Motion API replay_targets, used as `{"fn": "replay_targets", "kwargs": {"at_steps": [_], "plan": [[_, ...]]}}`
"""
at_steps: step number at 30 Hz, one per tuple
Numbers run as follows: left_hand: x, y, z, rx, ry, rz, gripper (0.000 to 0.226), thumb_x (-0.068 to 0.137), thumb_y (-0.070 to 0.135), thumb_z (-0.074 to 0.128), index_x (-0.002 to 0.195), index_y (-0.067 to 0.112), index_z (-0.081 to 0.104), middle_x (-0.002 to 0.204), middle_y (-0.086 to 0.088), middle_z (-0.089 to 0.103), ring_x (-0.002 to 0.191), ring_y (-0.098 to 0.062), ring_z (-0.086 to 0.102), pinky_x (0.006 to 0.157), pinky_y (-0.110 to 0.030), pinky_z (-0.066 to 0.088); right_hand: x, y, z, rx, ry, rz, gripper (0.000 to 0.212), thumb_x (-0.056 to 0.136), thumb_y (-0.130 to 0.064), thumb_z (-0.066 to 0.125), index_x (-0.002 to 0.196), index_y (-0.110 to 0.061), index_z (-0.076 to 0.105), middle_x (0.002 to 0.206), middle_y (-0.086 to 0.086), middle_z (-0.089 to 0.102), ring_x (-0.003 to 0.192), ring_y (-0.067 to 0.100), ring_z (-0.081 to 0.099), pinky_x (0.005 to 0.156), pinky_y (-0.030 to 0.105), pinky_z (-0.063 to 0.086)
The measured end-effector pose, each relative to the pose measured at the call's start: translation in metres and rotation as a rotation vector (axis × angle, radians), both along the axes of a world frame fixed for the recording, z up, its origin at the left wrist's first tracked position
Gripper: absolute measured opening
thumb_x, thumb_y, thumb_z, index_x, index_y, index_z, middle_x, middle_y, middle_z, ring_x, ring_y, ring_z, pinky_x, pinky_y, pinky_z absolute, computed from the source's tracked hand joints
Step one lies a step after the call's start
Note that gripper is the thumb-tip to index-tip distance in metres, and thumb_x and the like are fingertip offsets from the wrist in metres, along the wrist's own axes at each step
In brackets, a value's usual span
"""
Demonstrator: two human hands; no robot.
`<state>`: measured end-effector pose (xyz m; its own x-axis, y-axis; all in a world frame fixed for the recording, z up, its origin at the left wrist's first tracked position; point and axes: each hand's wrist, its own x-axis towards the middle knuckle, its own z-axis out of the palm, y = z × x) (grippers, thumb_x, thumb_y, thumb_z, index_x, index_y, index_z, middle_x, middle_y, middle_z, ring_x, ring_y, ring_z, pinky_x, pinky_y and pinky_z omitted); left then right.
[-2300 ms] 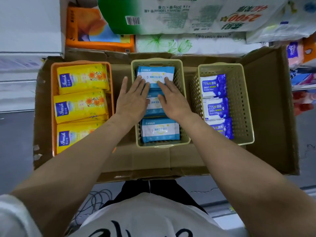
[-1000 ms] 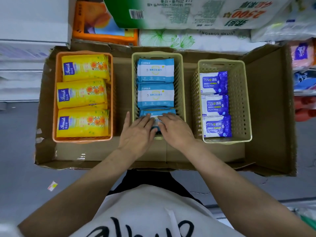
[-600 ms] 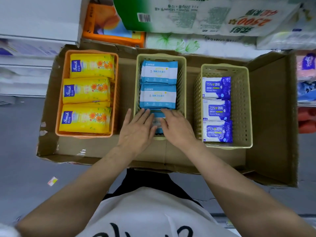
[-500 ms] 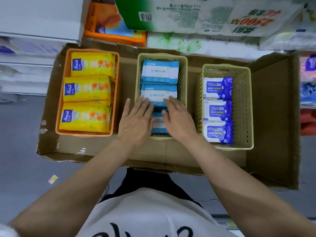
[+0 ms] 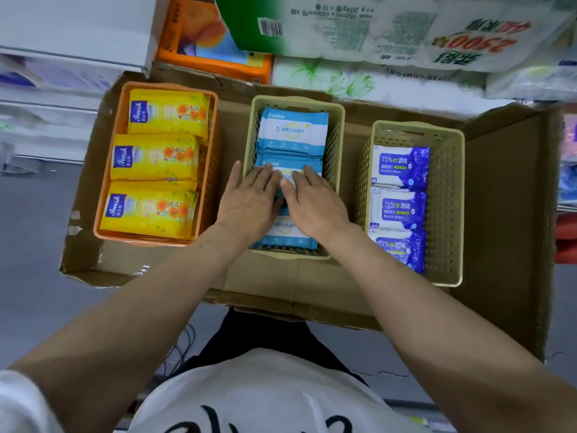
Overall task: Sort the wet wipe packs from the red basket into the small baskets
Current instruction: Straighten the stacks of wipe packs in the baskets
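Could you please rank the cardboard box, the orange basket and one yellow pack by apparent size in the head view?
1. cardboard box, holding all three baskets
2. orange basket
3. yellow pack, one of three inside it

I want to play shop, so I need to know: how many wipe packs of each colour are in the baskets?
Yellow packs in the orange basket: 3
Light blue packs in the middle basket, under both flat hands: 3
Dark blue packs in the right basket: 3
Total: 9
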<state>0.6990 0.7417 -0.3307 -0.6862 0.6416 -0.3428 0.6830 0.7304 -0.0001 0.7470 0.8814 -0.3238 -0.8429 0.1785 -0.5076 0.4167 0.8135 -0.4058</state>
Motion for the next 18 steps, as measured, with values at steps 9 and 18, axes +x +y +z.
{"fn": "replay_targets", "kwargs": {"at_steps": [9, 18], "plan": [[-0.002, 0.000, -0.004, 0.037, -0.004, 0.026, 0.059, 0.101, 0.044, 0.032, 0.153, 0.017, 0.023, 0.161, -0.009, 0.024, 0.146, -0.024, 0.029, 0.121, -0.052, 0.012, -0.002, 0.010, -0.006, 0.059, 0.128, 0.041, 0.057, 0.105, -0.047, 0.021, 0.145, -0.013, 0.043, 0.155, 0.011, 0.037, 0.144, 0.025, 0.030, 0.117, 0.038, 0.024], [-0.038, 0.022, -0.002, -0.041, -0.105, 0.065, 0.060, 0.103, 0.043, 0.028, 0.156, 0.019, 0.014, 0.165, -0.003, 0.008, 0.151, -0.021, 0.005, 0.121, -0.052, 0.000, -0.029, 0.015, -0.006, 0.106, 0.037, 0.013, 0.058, 0.105, -0.048, 0.020, 0.151, -0.015, 0.033, 0.163, 0.008, 0.019, 0.149, 0.025, 0.017, 0.120, 0.040, 0.018]]}}
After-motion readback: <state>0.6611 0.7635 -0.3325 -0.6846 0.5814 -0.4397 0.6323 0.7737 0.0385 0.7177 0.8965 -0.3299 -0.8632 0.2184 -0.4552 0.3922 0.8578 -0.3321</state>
